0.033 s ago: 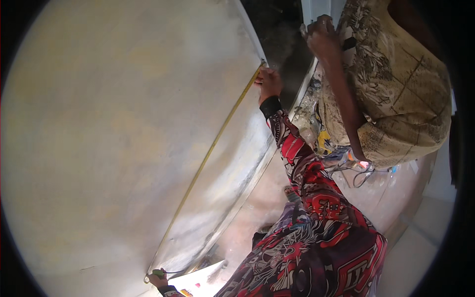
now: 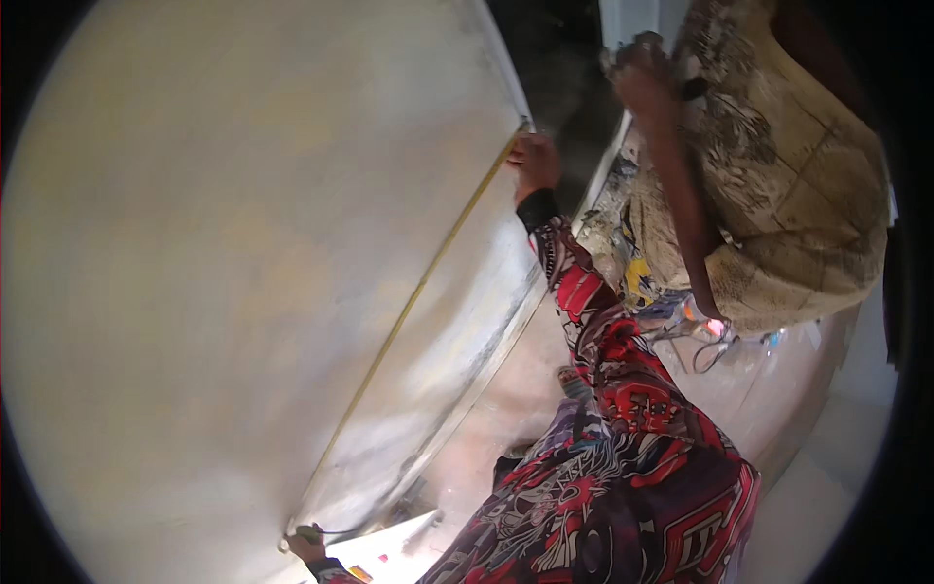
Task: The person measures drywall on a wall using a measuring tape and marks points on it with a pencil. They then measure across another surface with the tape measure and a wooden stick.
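A yellow tape measure (image 2: 416, 292) is pulled out in a slanting line across a pale, blotchy wall (image 2: 224, 243). At its upper end my right hand (image 2: 535, 164) pinches the blade by the wall's edge. Down at the lower left, my left hand (image 2: 307, 545) is wrapped round the green tape case (image 2: 311, 533). A dark strap or cord trails from the case to the right. The blade lies on or close to the wall; I cannot tell which. Both my arms are in red and black patterned sleeves.
A co-worker in a stained tan shirt (image 2: 788, 185) stands close on the right, one hand (image 2: 644, 73) raised at a pale frame (image 2: 630, 21). A dark opening (image 2: 562, 68) lies beyond the wall's edge. Cables (image 2: 715, 352) lie on the floor; a white board (image 2: 404, 545) is at the bottom.
The whole view has shifted a little, so my right hand and the tape's upper end appear slightly further right. Both hands keep their hold on the tape measure.
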A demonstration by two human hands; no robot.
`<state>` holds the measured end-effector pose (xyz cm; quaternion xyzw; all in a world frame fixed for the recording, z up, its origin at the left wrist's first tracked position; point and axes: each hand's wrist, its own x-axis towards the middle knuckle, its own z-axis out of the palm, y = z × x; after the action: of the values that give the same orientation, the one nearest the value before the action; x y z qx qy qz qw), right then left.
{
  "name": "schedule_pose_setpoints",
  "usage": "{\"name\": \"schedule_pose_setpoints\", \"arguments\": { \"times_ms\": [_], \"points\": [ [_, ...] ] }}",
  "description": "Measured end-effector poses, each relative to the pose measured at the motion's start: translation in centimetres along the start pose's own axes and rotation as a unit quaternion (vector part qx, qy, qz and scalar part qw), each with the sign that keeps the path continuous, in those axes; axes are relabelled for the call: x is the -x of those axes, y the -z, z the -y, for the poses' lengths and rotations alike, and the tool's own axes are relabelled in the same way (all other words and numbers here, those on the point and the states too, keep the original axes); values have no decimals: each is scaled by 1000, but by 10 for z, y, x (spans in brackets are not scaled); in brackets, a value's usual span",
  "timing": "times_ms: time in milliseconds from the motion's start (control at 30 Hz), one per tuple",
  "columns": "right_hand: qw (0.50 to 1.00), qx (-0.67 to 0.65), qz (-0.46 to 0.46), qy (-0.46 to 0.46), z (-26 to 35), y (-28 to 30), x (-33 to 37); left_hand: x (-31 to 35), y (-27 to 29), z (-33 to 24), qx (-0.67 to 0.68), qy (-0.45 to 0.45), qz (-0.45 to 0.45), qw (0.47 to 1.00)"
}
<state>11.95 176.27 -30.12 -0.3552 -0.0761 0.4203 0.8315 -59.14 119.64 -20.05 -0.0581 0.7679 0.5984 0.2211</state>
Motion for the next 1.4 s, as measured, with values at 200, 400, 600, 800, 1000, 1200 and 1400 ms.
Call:
{"name": "schedule_pose_setpoints", "arguments": {
  "times_ms": [200,400,600,800,1000,1200,1400],
  "points": [
    [642,409,181,623,-38,54,8,-43,22,35,46,-106,97,989],
    [954,241,178,10,-49,57,82,-56,13,38,-12,-191,29,981],
    [834,402,329,186,-41,20,200,62,-27,-17,-87,-153,-70,982],
    [747,429,312,402,-37,-35,312,79,-7,-30,-35,-180,-28,983],
    [657,481,359,456,-53,-46,384,50,11,-18,-66,-237,-15,969],
    [437,166,709,528,-93,-68,593,21,5,-7,-112,-324,-45,938],
    [236,139,752,600,-128,-131,725,25,9,-14,-101,-323,6,941]
  ]
}}
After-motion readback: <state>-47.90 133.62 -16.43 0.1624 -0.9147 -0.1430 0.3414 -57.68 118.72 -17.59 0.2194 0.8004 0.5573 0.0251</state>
